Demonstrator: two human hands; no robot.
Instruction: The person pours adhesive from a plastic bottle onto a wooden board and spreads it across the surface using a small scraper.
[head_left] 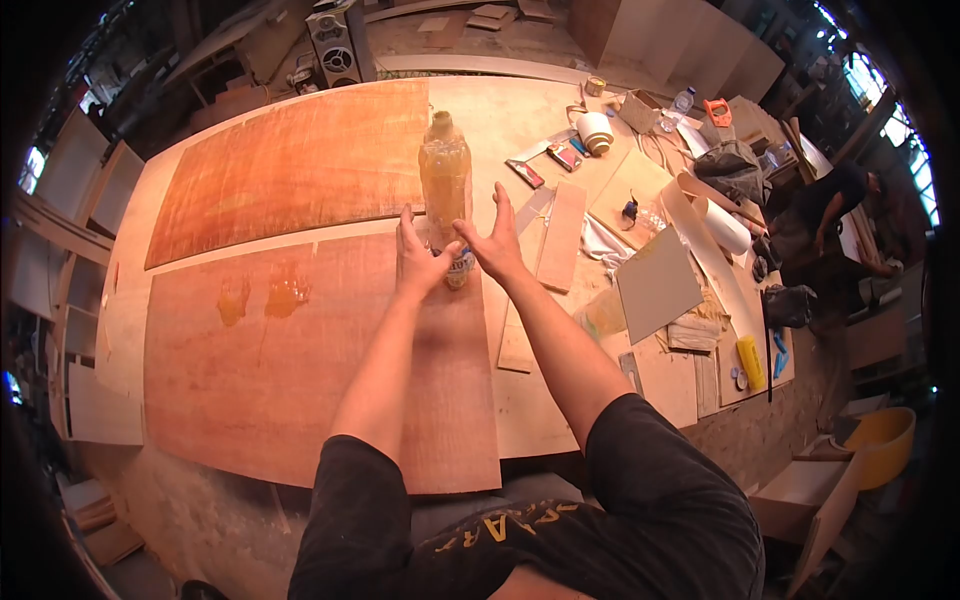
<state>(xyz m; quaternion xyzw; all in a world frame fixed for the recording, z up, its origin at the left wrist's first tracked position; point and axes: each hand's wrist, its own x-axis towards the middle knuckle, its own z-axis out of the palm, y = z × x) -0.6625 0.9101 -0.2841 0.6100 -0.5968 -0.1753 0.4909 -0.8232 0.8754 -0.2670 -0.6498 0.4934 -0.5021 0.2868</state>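
L hand: open, fingers extended fwd, thumb out toward 2 o'clock. R hand: open too, fingers up at 12, thumb spread wide toward 10. Palms roughly face each other, a gap btwn them; neither is clenched. Can't tell if the thumbs touch anything.

Plastic bottle w/ yellowish contents: upright, btwn & just past the hands, at approx 1 o'clock from L hand, 11 from R hand. Labelled part shows btwn/below the thumbs; can't tell if it's the bottle's base or a separate container.

From bottle: reddish upper panel at 9, lower panel at 7–8 w/ 2 shiny wet patches. Narrow board at 4, grey sheet at 4 farther out, yellow tube same way, near worktable edge. White roll at 2–3, orange-handled saw farther at 2–3. Speaker at 10–11, off table. Another person well apart at 3, in shadow.
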